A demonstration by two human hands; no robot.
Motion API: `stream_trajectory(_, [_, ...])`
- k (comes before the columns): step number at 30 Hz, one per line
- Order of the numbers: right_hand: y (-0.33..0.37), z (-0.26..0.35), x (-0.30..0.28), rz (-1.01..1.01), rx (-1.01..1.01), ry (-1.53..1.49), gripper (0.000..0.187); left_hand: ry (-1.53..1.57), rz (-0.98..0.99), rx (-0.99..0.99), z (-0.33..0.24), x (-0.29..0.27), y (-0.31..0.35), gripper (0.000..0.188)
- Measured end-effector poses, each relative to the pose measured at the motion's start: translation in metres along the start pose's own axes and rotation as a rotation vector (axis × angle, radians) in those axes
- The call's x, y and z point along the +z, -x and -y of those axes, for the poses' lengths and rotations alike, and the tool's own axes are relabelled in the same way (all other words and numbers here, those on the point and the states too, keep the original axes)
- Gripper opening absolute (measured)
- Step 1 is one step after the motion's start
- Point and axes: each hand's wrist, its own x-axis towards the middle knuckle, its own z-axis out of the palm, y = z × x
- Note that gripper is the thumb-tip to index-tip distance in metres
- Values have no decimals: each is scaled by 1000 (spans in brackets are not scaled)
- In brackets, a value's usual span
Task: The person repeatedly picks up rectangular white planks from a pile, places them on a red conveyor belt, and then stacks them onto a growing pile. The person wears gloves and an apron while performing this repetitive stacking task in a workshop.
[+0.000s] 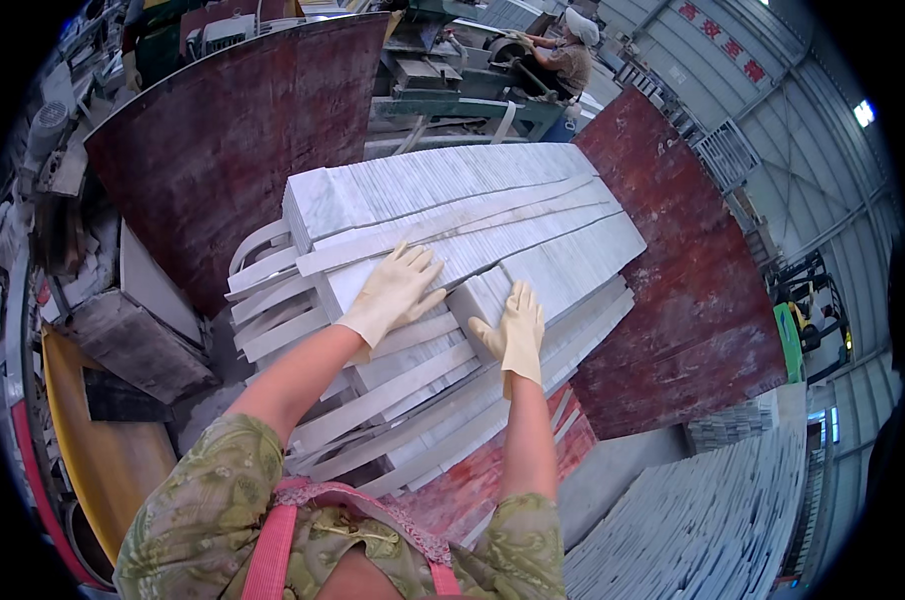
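Left grip [395, 290] in a cream rubber glove is spread over the grey-white rectangular stone slabs [563, 250] stacked mid-scene, right grip [518, 332], fingers close together, rests against their near right end, I'd guess to steady the row, pale flat strips [373, 404] underneath probably as spacers

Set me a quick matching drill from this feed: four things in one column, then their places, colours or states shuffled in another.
Things:
1. Left hand
2. Right hand
3. Curved yellow panel
4. Co-worker's hat

Places, colours or states:
A. White, near the top of the view
B. Gloved, over the near end of a pale block
C. At the lower left, beside the wearer's patterned green sleeve
D. Gloved, fingers spread, beside a long pale strip lying across the slabs

Right pairs: 1-D, 2-B, 3-C, 4-A.
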Motion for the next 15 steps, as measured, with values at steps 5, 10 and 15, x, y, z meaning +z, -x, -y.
stream_trajectory(5, [0, -2, 6, -19, -67, 175, 109, -20, 27, 19, 2, 2, -5, 48])
stream_trajectory(10, [-9, -8, 2, 18, 3, -60, 107, -15, 69, 8, -2, -2, -4, 50])
stream_trajectory(15, [-6, 2, 1, -11, 46, -165, 101, -20, 18, 21, 4, 6, 4, 52])
